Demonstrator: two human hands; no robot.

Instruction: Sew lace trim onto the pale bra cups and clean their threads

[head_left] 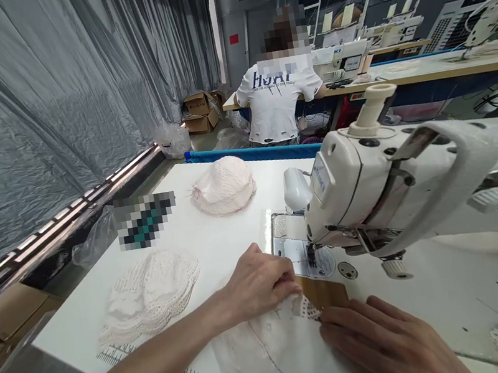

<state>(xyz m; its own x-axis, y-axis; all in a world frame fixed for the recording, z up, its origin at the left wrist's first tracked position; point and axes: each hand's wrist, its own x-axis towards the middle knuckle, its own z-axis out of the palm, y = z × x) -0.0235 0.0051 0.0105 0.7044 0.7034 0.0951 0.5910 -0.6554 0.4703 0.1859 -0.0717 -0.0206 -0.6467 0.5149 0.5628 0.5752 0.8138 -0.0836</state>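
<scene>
White table [233, 239], a sewing machine [371, 183], and pale cloth [253, 351] lying before it.
The left hand [261, 278] is closed, pinching the cloth, probably to steady it; the right hand [389, 341] rests half-open beside the lace edge [309, 310], perhaps keeping it flat, though I cannot tell if it grips.

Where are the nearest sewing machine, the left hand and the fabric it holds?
Nearest sewing machine [345, 177]: head view, white housing.
Left hand [260, 279]: head view, back of hand.
Fabric [256, 350]: head view, pale middle.
</scene>
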